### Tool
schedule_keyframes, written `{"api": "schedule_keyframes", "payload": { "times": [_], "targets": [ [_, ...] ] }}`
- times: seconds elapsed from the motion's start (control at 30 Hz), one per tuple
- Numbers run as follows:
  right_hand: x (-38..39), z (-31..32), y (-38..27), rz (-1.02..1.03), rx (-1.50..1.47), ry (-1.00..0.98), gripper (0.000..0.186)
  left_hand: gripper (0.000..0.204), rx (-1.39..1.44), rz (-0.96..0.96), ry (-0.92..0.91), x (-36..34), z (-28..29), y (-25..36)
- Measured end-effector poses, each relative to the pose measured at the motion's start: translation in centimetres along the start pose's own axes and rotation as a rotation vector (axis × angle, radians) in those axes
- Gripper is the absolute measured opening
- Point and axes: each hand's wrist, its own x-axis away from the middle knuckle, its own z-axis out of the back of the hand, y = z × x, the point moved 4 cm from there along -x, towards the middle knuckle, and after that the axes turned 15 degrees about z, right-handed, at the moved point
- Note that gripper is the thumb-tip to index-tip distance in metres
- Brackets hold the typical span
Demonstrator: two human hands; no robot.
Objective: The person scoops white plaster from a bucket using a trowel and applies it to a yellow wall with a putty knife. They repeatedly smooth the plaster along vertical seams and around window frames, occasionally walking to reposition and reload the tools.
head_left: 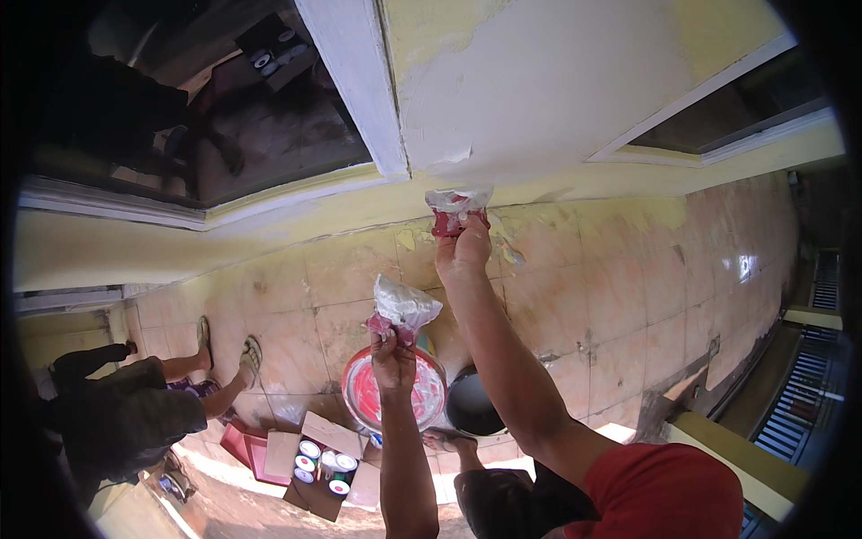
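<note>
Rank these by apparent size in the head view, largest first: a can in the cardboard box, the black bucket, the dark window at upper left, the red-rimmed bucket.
1. Dark window
2. Red-rimmed bucket
3. Black bucket
4. Can

Bucket (348, 384) partly hidden by left hand (393, 361)

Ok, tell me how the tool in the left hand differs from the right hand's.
The left tool is mostly white; the right tool shows proportionally more red. The left tool is nearer the red-rimmed bucket; the right tool is nearer the wall. Both show red and white.
</note>
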Motion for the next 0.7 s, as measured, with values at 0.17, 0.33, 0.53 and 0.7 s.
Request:
{"api": "schedule_keyframes", "payload": {
  "times": [0.17, 0.33, 0.53, 0.7],
  "targets": [
    [-1.3, -3.9, 1.9, -0.051, 0.057, -0.024, 0.048, 0.05, 0.022, -0.023, -0.007, -0.2, 0.3, -0.4],
    [2.7, -8.7, -1.8, -0.06, 0.066, -0.027, 0.041, 0.048, 0.02, -0.006, 0.0, -0.8, -0.2, -1.5],
    [6.7, -13.5, -4.5, -0.048, 0.013, -0.104, 0.031, 0.048, 0.064, -0.014, -0.092, -1.6, -1.3, -2.9],
    [7.7, -17.3, -6.6, -0.063, 0.025, -0.196, 0.023, 0.05, 0.071, -0.006, -0.056, -0.2, -4.5, -3.4]
  ]
}}
